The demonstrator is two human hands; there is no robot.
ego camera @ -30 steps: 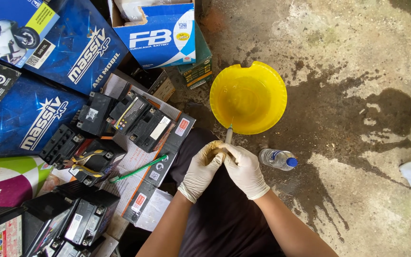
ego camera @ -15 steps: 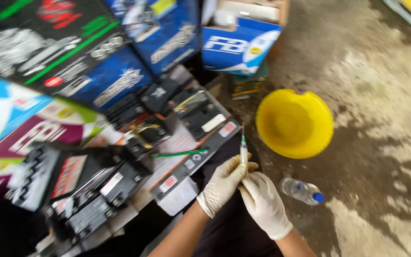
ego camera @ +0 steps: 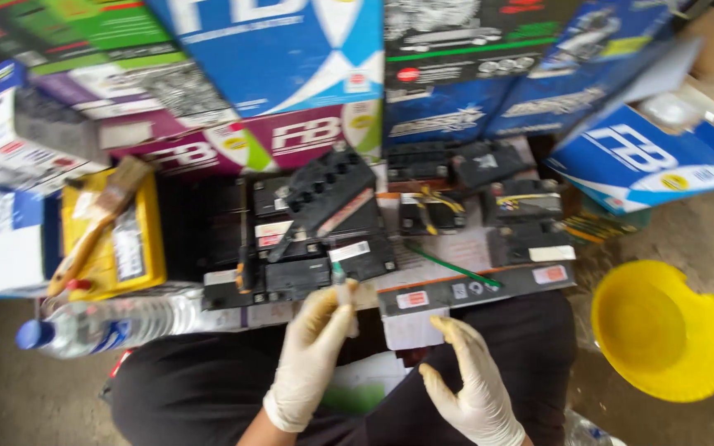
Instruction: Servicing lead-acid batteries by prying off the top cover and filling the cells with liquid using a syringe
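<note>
My left hand [ego camera: 311, 355], in a white glove, is closed around a thin clear tube [ego camera: 340, 281] and holds it upright over my lap. The tube's tip is close to the front edge of a group of black batteries [ego camera: 316, 223]. My right hand [ego camera: 473, 380], also gloved, hovers to the right with its fingers apart and holds nothing. It is just below a long black strip [ego camera: 477, 289] with labels. A green stick [ego camera: 452, 266] lies above that strip.
A yellow bowl [ego camera: 663, 330] sits on the concrete floor at the right. At the left lie a clear plastic bottle [ego camera: 109, 322] and a yellow battery [ego camera: 113, 231] with a brush [ego camera: 97, 223] on it. Printed cardboard boxes [ego camera: 646, 157] stand behind. Another bottle [ego camera: 588, 431] shows at bottom right.
My view has swung left, away from the yellow bowl and toward the batteries. My hands have come apart: the right hand has let go of the tube and the left keeps it.
</note>
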